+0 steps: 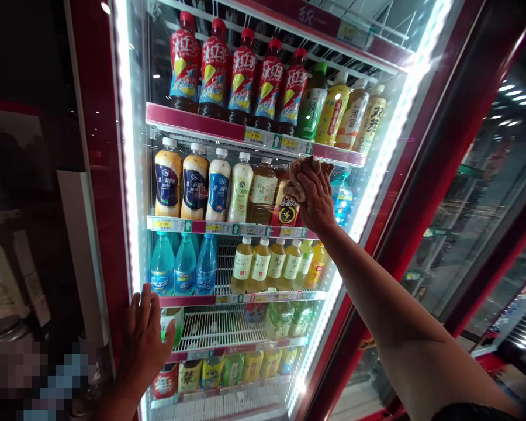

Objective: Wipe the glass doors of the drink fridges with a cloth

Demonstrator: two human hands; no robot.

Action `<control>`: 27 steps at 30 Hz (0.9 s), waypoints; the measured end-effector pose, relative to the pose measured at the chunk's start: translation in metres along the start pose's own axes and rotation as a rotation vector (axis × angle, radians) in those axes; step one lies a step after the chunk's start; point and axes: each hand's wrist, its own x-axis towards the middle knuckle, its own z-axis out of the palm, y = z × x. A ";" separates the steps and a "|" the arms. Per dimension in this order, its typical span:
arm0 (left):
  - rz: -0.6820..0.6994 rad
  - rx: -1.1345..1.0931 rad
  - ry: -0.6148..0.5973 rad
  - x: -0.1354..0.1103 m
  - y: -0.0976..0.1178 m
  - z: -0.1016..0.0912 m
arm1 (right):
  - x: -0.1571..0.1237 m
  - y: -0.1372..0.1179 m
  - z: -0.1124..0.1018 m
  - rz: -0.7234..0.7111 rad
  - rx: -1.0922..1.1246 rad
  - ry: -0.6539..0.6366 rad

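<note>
My right hand (pixel 316 196) presses a bunched brown cloth (pixel 296 182) against the glass door (pixel 219 245) of a lit drinks fridge, level with the second shelf. Behind that hand, part of a bottle with a lightning mark (pixel 286 211) is covered. Low on the left, my left hand (pixel 146 330) lies against the door near its left edge, fingers stretched and a little apart, holding nothing. Just above its fingertips, behind the glass, stand blue bottles (pixel 184 266).
Red-labelled tea bottles (pixel 244 79) fill much of the top shelf. Bright light strips (pixel 125 146) run up both sides. To the right stands another red-framed fridge (pixel 447 245). A grey metal container (pixel 11 345) is at the lower left, beside a blurred-out patch.
</note>
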 end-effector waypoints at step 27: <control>-0.120 0.015 -0.112 0.005 0.029 0.000 | -0.022 0.045 -0.013 0.137 -0.017 0.091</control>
